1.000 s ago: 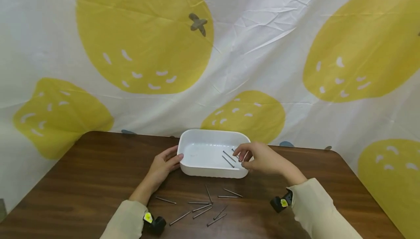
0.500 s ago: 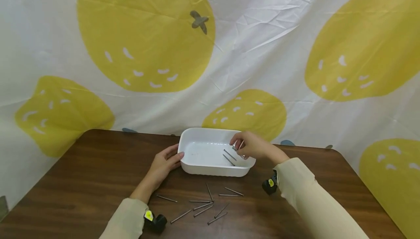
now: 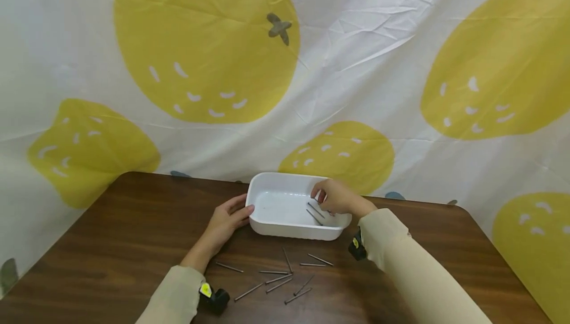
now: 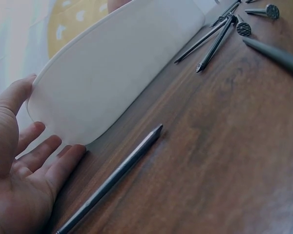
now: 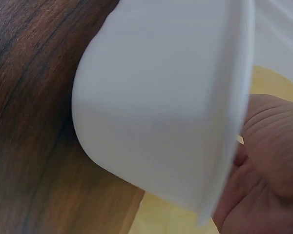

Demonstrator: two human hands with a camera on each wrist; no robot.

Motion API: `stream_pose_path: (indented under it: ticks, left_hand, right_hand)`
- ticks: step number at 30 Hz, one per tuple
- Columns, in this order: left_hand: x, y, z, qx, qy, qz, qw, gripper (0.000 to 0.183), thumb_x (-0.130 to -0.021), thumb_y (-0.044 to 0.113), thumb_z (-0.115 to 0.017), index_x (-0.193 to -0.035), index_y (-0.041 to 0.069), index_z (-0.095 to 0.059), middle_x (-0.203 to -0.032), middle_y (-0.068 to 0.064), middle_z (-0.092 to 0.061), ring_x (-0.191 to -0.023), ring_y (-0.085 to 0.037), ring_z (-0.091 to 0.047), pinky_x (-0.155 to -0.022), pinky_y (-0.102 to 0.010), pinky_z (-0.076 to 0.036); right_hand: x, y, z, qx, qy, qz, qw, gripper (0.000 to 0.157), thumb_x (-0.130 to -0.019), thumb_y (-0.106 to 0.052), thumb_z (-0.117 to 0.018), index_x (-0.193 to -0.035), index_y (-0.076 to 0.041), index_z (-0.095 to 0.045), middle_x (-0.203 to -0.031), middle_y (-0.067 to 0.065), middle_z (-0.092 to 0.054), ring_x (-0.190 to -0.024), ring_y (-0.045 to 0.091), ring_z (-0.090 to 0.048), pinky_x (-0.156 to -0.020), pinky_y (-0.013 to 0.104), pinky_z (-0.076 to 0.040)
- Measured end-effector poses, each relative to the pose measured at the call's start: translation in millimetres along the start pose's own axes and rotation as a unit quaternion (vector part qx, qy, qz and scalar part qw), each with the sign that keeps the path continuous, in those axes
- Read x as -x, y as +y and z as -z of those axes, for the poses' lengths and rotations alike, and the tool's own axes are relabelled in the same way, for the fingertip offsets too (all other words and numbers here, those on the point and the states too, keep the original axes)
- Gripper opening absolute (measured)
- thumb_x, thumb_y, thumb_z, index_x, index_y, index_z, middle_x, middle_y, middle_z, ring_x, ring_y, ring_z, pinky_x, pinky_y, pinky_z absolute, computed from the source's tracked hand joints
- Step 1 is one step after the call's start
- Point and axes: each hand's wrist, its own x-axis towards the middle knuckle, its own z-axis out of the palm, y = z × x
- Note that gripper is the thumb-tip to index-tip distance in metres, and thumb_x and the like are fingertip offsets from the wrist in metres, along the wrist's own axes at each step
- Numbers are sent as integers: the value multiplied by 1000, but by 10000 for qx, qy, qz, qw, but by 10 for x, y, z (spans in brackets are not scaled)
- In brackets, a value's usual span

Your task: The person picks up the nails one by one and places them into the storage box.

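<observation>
At the back of the table stands a white rectangular dish [image 3: 285, 230]. My left hand [image 3: 224, 221] holds its left end, thumb at the rim and fingers against the outer wall, as the left wrist view also shows. Inside the dish, toward the right, nails [image 3: 314, 217] lie slanted side by side. My right hand [image 3: 340, 197] reaches over the right end, fingers curled, and pinches a nail [image 3: 317, 200] mostly hidden by the fingers. In the right wrist view the dish wall [image 5: 151, 97] covers the right fingertips.
Several loose nails [image 3: 279, 283] lie scattered on the brown wooden table [image 3: 133, 245] in front of the dish. One nail [image 4: 112, 178] lies close to the left hand. A white cloth with yellow fruit prints [image 3: 209, 67] hangs behind the table's back edge.
My right hand has moved left and farther into the dish, and its forearm has swung inward. The left hand keeps its hold on the dish. The loose nails stay put; the head view shifts slightly.
</observation>
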Motion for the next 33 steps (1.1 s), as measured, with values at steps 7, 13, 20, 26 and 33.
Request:
stream_pose_path:
  ticks: [7, 13, 20, 26, 33]
  left_hand:
    - [-17, -8, -37, -8, -73, -25, 10000, 57, -99, 21, -66, -149, 0, -46, -150, -25, -50, -127, -30, -60, -103, -38, -58]
    - [-33, -17, -65, -37, -80, -44, 10000, 56, -99, 21, -66, -148, 1, -48, -150, -24, -50, -129, -31, -59, -103, -38, -58]
    - [-27, -8, -61, -27, -50, -43, 10000, 56, -99, 20, -66, -148, 1, -47, -151, -24, -50, -130, -31, -58, -102, -38, -58]
    - [-17, -7, -28, -51, -8, -42, 10000, 56, -99, 22, -66, -148, 2, -48, -151, -23, -50, -130, -31, -58, -103, -38, -58]
    - [-6, -13, 18, -66, 14, -8, 10000, 57, -99, 22, -66, -148, 1, -47, -151, -23, -50, -130, -30, -58, -103, -38, -58]
  right_hand:
    - [-52, 37, -88, 523, 241, -43, 9983, 23, -83, 6, -65, -106, 1, -69, -84, 10, -69, -59, 11, -57, -55, 20, -49]
    - [-85, 77, -132, 899, 416, -122, 9950, 18, -84, 4, -67, -101, -1, -71, -81, 7, -69, -63, 12, -58, -60, 23, -50]
    - [-143, 102, -177, 1464, 385, 14, 9885, 11, -85, -2, -71, -96, -4, -72, -75, 2, -69, -63, 10, -58, -64, 24, -52]
    - [-215, 107, -201, 1694, 395, 105, 9847, 10, -84, -4, -72, -93, -6, -73, -76, 2, -71, -71, 12, -61, -68, 27, -55]
    - [-277, 82, -224, 1723, 289, -31, 9846, 10, -83, -3, -71, -92, -7, -73, -79, 3, -72, -73, 13, -62, -68, 27, -55]
